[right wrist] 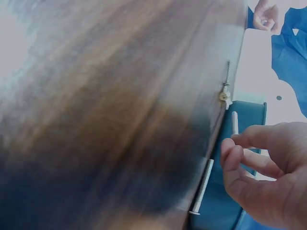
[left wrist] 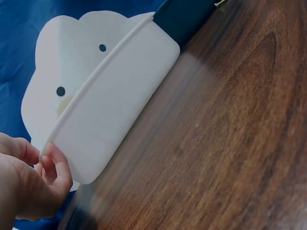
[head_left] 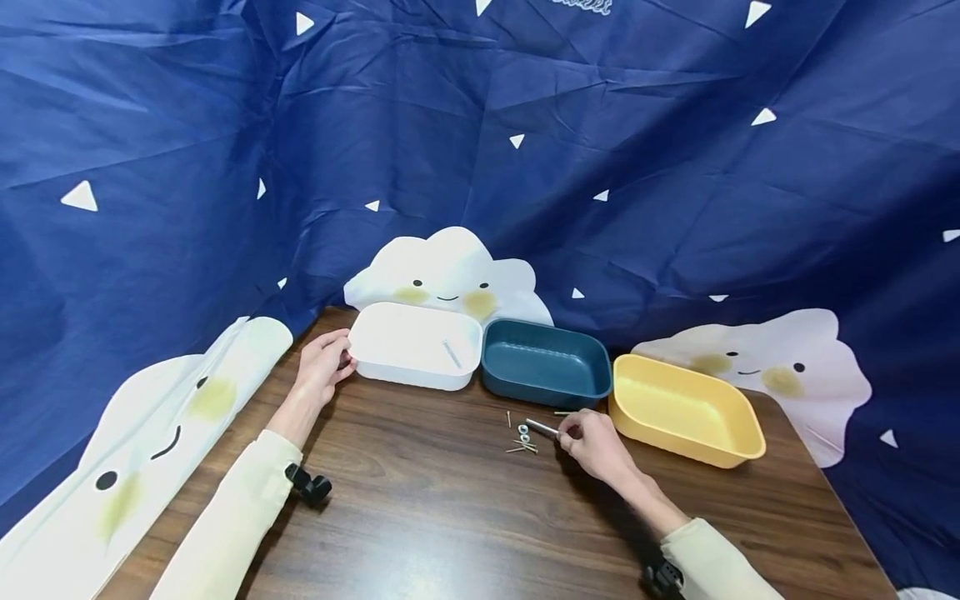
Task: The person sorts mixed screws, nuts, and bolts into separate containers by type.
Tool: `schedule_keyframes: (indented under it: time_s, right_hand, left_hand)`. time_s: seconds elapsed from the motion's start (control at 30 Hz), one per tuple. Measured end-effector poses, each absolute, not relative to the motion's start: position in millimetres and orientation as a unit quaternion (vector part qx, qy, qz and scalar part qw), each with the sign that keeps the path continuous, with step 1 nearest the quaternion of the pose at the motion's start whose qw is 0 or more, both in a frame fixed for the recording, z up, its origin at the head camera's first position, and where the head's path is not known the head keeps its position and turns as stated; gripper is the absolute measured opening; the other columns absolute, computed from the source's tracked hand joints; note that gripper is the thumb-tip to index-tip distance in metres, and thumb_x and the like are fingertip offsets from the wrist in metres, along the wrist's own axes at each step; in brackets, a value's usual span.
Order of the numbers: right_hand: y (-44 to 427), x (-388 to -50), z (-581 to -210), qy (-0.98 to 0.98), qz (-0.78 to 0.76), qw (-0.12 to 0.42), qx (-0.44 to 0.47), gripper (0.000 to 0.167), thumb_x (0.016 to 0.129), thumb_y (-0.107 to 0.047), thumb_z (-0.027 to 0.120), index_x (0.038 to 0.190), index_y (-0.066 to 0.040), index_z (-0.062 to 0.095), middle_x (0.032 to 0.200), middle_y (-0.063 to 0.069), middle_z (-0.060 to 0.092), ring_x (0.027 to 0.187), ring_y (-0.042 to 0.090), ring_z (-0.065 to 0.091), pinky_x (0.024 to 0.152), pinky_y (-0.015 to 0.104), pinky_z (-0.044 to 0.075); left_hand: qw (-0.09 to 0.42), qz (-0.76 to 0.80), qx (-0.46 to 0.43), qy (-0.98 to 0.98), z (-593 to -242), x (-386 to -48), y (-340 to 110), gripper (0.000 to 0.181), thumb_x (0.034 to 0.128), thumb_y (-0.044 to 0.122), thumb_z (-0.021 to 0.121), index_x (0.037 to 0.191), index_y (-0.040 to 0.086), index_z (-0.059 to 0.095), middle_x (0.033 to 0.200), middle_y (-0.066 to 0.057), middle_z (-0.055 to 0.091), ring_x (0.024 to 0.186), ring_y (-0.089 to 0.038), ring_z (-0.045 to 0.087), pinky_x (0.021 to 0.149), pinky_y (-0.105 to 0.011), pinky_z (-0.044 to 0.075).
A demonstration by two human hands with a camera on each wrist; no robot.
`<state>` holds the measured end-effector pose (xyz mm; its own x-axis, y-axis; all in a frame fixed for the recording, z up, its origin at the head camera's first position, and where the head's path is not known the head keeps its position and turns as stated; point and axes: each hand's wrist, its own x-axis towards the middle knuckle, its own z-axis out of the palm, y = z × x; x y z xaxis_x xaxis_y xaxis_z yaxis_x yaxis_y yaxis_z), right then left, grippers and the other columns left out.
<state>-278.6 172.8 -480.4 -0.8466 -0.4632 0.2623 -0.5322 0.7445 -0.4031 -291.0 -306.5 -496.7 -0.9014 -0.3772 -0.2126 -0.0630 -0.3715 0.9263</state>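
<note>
Head view: three bins in a row at the back of a wooden table (head_left: 420, 467) – white bin (head_left: 408, 375) on the left, dark blue bin (head_left: 540, 390) in the middle, yellow bin (head_left: 678, 444) on the right. Left hand (head_left: 322, 364) is at the white bin's left end, thumb and curled fingers pinching its rim; left wrist view shows the same grip. Slim grey piece (head_left: 452, 354) lies inside the white bin, toward its right side.

Right hand (head_left: 596, 444) has thumb and index finger closed on one end of a silver rod (head_left: 542, 427), other fingers bent. Rod is in front of the blue bin, free end pointing left, next to the nuts (head_left: 524, 433). Thin screws (head_left: 522, 448) lie crossed just on the near side of the nuts; single small screw (head_left: 508, 418) sits a bit apart, on the far left.

Right wrist view – long bolt (right wrist: 203, 188) on the table beside the blue bin, apart from the fingers. Blue cloth (head_left: 450, 125) with white clouds hangs behind everything.
</note>
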Motion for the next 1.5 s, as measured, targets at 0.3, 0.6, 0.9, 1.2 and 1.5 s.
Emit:
schedule_keyframes:
  time_s: [0.3, 0.6, 0.9, 1.2, 1.5]
  right_hand:
    - [147, -283, -456, -0.918, 0.261, 0.099, 0.281, 0.007, 0.084, -0.002, 0.076, 0.083, -0.009, 0.073, 0.081, -0.002, 0.061, 0.075, 0.017, 0.059, 0.069, 0.034, 0.051]
    - [98, -298, -426, -0.894, 0.295, 0.127, 0.313, 0.004, 0.089, -0.008, 0.076, 0.087, -0.01, 0.073, 0.083, -0.002, 0.061, 0.075, 0.018, 0.058, 0.068, 0.034, 0.049]
    - [52, -323, -427, -0.884, 0.358, 0.064, 0.295, 0.005, 0.094, -0.008, 0.07, 0.09, -0.006, 0.071, 0.078, 0.001, 0.062, 0.06, 0.013, 0.061, 0.059, 0.031, 0.052]
    - [22, -333, -438, -0.885, 0.352, 0.092, 0.29, 0.008, 0.096, -0.012, 0.068, 0.094, -0.006, 0.073, 0.09, 0.004, 0.064, 0.077, 0.018, 0.06, 0.071, 0.035, 0.05]
    - [11, -329, -428, -0.875, 0.388, 0.092, 0.275, 0.025, 0.097, -0.029, 0.072, 0.108, -0.007, 0.073, 0.104, 0.007, 0.065, 0.079, 0.019, 0.059, 0.071, 0.037, 0.05]
  left_hand:
    - [0.105, -0.802, 0.208, -0.55, -498, -289, -315, 0.049, 0.0948, 0.001, 0.053, 0.144, 0.001, 0.052, 0.103, -0.009, 0.05, 0.073, -0.009, 0.053, 0.068, -0.021, 0.053]
    - [0.109, -0.803, 0.207, -0.549, -501, -290, -318, 0.049, 0.0938, 0.001, 0.053, 0.143, 0.0, 0.052, 0.101, -0.009, 0.051, 0.075, -0.011, 0.054, 0.068, -0.022, 0.054]
    - [0.107, -0.8, 0.204, -0.554, -500, -294, -313, 0.048, 0.0927, 0.001, 0.054, 0.14, 0.0, 0.055, 0.105, -0.01, 0.052, 0.075, -0.011, 0.054, 0.067, -0.022, 0.055]
    - [0.111, -0.802, 0.197, -0.553, -498, -299, -304, 0.046, 0.0917, 0.0, 0.054, 0.138, 0.0, 0.057, 0.102, -0.011, 0.053, 0.072, -0.012, 0.054, 0.066, -0.023, 0.054]
    - [0.116, -0.799, 0.206, -0.553, -500, -297, -308, 0.046, 0.0917, 0.0, 0.055, 0.138, 0.001, 0.057, 0.102, -0.01, 0.053, 0.072, -0.011, 0.054, 0.065, -0.023, 0.054]
